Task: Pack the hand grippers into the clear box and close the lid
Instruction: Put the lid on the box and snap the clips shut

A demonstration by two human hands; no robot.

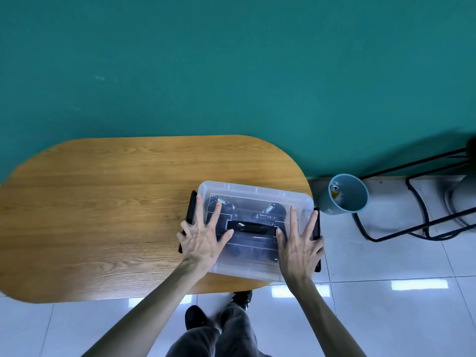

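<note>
Both my hands lay flat with fingers spread, left hand (200,242) and right hand (300,249) pressed on lid (253,193) of clear box (242,269), hand grippers (270,212) inside, wooden desk (103,215) beneath.

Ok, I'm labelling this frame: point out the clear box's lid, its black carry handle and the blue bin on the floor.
Clear plastic box lid (253,191): head view, far edge strip.
Black carry handle (251,227): head view, middle of bar.
Blue round bin (356,202): head view, inner wall.

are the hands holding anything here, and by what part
Nothing is held. The left hand and right hand lie flat, fingers spread, on the clear box's lid.
</note>
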